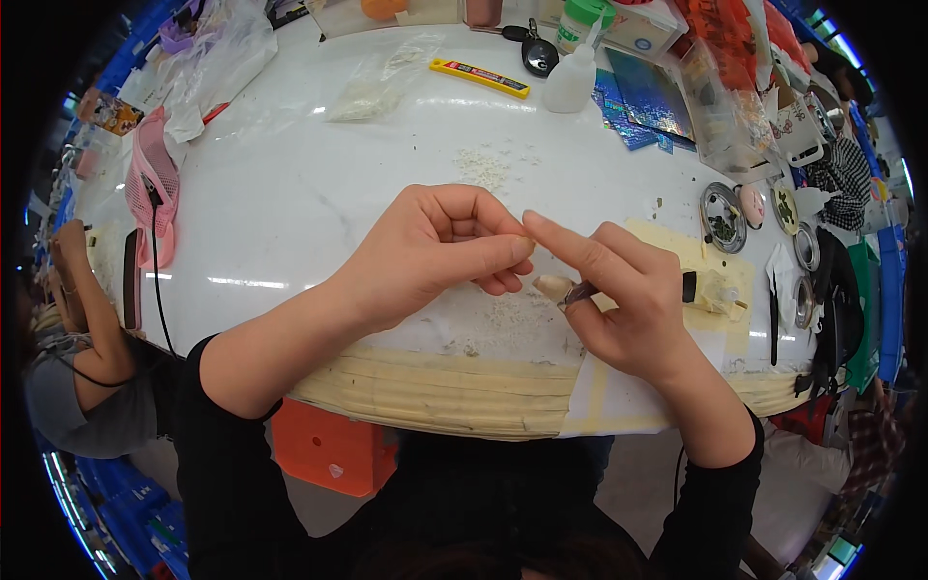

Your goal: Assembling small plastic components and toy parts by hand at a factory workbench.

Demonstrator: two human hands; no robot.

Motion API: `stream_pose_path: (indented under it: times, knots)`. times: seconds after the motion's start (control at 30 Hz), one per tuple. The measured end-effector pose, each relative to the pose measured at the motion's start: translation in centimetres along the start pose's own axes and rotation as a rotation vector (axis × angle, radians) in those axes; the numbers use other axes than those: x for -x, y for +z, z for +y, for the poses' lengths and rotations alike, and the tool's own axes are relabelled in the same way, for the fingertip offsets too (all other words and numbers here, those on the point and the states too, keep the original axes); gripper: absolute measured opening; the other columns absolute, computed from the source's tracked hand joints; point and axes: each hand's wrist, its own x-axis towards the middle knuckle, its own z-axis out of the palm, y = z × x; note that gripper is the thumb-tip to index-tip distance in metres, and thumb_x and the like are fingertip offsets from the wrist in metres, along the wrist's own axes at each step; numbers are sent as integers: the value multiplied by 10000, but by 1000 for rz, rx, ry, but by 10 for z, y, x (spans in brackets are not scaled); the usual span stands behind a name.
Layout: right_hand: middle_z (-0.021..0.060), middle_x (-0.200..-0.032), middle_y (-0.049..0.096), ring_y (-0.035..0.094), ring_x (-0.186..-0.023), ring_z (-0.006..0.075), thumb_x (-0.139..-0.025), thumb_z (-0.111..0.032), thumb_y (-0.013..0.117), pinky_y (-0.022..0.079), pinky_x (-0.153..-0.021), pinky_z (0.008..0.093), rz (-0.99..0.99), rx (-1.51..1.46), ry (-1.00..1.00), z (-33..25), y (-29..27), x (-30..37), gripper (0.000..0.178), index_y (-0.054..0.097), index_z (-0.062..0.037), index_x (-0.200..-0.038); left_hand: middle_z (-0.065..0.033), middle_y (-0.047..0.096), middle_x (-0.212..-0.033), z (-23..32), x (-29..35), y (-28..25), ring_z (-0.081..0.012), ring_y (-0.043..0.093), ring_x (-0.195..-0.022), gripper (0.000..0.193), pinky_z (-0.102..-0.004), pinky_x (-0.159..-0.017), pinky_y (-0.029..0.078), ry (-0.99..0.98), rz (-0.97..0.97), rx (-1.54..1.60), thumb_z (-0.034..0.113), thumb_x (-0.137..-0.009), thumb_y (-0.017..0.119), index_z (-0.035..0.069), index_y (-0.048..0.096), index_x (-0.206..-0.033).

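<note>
My left hand (435,246) is above the white table (319,164), its thumb and forefinger pinched together. Whatever sits in that pinch is too small to make out. The outstretched forefinger of my right hand (628,290) reaches to the left fingertips and seems to touch them. Between my right thumb and curled fingers is a short dark tool with a pale blunt tip (553,287), pointing left; its other end is hidden in the hand. Small white beads or grains (483,166) lie scattered just beyond my hands, with more crumbs below them.
A yellow box cutter (480,77), a white squeeze bottle (572,79) and a car key (537,50) lie at the back. Shiny blue sheets (650,97), metal dishes (723,217) and a clear bin (720,116) stand right. A pink mesh pouch (155,179) lies left; another person sits beyond.
</note>
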Motion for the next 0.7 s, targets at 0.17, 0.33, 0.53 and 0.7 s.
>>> stream_pose_path:
  times: [0.17,0.33,0.53,0.7]
  knots:
    - [-4,-666,530,528,-521,139,-663,-43,753,425,-462,292,94,65,-70,8,5,7,466,700,-116,-1120,-90,718,-861,-3,-2,-3,-120,684,-746,94,-230,-687,544,-35,39,80,136,-921,684,46,658,-933]
    - [1,-663,529,532,-522,141,-656,-21,721,428,-465,286,152,17,4,5,7,5,483,697,-121,-1128,-85,716,-856,-2,-4,-6,-116,683,-746,103,-226,-691,542,-5,60,53,150,-922,686,51,661,-935]
    - [15,-676,539,540,-525,152,-637,-26,715,447,-476,289,69,15,9,1,7,0,514,690,-116,-1142,-86,715,-850,-3,-3,-5,-118,687,-744,112,-228,-680,545,-2,39,59,153,-916,694,48,660,-927]
    - [19,-700,560,548,-540,155,-647,-43,722,459,-491,287,76,21,3,7,4,5,489,693,-103,-1132,-84,716,-846,-2,-3,-4,-119,693,-749,117,-225,-663,548,-17,23,41,153,-911,702,45,658,-924]
